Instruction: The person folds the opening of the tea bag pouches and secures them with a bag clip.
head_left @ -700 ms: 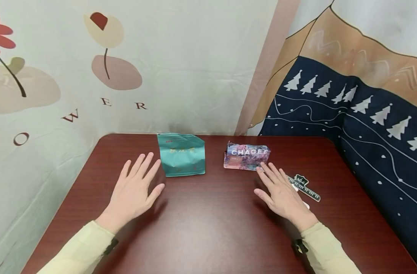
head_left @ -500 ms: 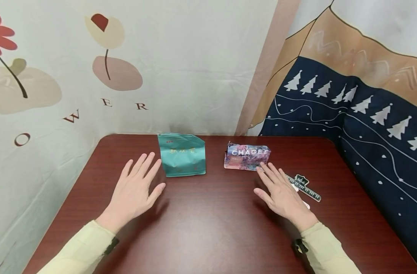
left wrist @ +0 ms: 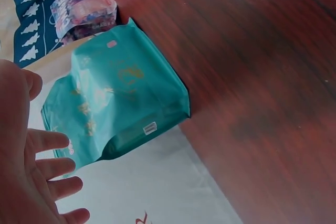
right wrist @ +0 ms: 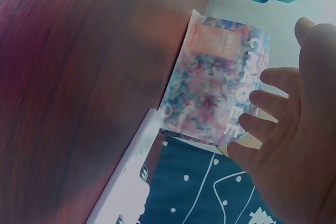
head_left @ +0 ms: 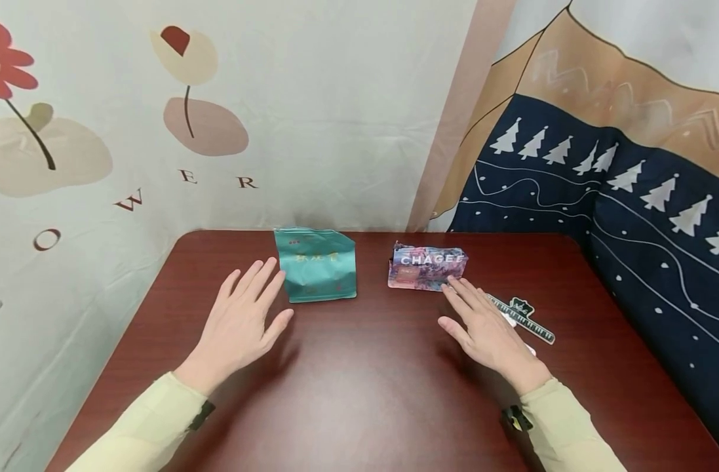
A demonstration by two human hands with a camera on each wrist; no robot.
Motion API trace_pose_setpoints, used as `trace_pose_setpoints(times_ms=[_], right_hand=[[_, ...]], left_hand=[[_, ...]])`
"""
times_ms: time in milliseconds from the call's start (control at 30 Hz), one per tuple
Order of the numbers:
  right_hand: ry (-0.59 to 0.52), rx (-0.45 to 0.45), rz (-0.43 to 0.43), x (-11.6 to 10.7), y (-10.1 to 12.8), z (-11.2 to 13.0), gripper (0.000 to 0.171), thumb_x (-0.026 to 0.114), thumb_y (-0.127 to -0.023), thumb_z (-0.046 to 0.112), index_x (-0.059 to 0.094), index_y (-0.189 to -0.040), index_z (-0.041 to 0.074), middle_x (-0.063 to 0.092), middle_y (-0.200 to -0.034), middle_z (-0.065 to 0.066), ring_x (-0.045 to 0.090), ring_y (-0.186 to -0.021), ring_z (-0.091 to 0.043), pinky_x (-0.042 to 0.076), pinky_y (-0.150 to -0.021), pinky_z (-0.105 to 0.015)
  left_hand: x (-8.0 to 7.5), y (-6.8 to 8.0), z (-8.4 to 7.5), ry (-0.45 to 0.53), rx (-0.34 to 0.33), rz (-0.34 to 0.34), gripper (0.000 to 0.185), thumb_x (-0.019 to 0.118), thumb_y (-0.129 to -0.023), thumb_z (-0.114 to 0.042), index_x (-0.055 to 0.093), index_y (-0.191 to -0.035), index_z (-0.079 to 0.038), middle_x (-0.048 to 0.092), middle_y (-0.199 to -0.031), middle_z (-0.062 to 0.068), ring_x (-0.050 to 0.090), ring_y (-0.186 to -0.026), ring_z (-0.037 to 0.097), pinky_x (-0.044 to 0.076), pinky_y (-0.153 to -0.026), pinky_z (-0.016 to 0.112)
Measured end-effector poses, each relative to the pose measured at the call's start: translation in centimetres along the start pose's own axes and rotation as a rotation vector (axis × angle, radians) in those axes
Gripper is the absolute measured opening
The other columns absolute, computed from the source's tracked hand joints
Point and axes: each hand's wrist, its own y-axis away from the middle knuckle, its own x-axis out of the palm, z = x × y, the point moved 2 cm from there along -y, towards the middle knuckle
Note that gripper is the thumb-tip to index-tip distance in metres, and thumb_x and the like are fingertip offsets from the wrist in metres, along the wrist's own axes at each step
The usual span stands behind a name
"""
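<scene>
A teal pouch (head_left: 320, 272) with gold lettering stands at the table's far side. My left hand (head_left: 238, 324) is held over the table just to its left, palm down, fingers spread and holding nothing. To the right of the pouch is a pink, blue and purple packet (head_left: 424, 269) marked CHAGEE. My right hand (head_left: 483, 328) hovers in front of it, fingers straight, their tips overlapping its lower right corner in the head view. Partly hidden beneath that hand lies a long clip (head_left: 521, 318) with a piano-key pattern and a white part; the right wrist view shows its pale edge (right wrist: 131, 166).
The dark red wooden table (head_left: 359, 393) has rounded far corners. Behind it hangs a pale cloth (head_left: 335, 118) with flower prints and letters. A navy and tan cloth (head_left: 530, 183) with white trees runs along the right edge.
My left hand has shifted slightly to the right and now sits closer to the teal pouch. The head view has turned a little. My right hand has barely moved.
</scene>
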Motion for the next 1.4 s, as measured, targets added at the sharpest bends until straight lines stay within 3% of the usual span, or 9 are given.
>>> trace_pose_setpoints(times_ms=[667, 900, 1167, 1400], right_hand=[[-0.098, -0.040, -0.062, -0.3, -0.5, 1.5, 0.064, 0.061, -0.103, 0.031, 0.040, -0.158, 0.006, 0.035, -0.165, -0.015, 0.033, -0.151, -0.043, 0.031, -0.117, -0.061], [-0.130, -0.036, -0.050, -0.3, -0.6, 1.9, 0.065, 0.058, -0.104, 0.036, 0.038, -0.160, 0.008, 0.034, -0.166, -0.014, 0.032, -0.151, -0.042, 0.030, -0.118, -0.060], [-0.170, -0.042, -0.038, 0.2, -1.0, 2.0, 0.064, 0.058, -0.105, 0.035, 0.038, -0.160, 0.008, 0.033, -0.167, -0.014, 0.032, -0.152, -0.040, 0.033, -0.116, -0.060], [-0.203, -0.057, -0.047, 0.2, -1.8, 2.4, 0.064, 0.059, -0.104, 0.036, 0.040, -0.159, 0.009, 0.034, -0.167, -0.013, 0.033, -0.152, -0.038, 0.033, -0.116, -0.060]], left_hand=[[0.0, -0.1, 0.0, 0.032, 0.026, -0.036, 0.064, 0.036, -0.108, -0.046, 0.056, -0.143, 0.004, 0.050, -0.153, 0.022, 0.048, -0.138, 0.043, 0.030, -0.114, 0.059], [0.1, 0.0, 0.0, 0.042, 0.022, -0.033, 0.066, 0.031, -0.110, -0.047, 0.056, -0.143, 0.004, 0.050, -0.153, 0.022, 0.048, -0.139, 0.042, 0.031, -0.114, 0.059], [0.1, -0.9, -0.2, 0.044, 0.025, -0.065, 0.056, 0.056, -0.099, -0.031, 0.056, -0.142, 0.005, 0.050, -0.152, 0.023, 0.049, -0.138, 0.044, 0.033, -0.113, 0.059], [-0.1, -2.3, -0.6, 0.049, 0.040, -0.086, 0.055, 0.058, -0.097, -0.027, 0.056, -0.140, 0.006, 0.050, -0.153, 0.024, 0.048, -0.138, 0.044, 0.034, -0.112, 0.060]])
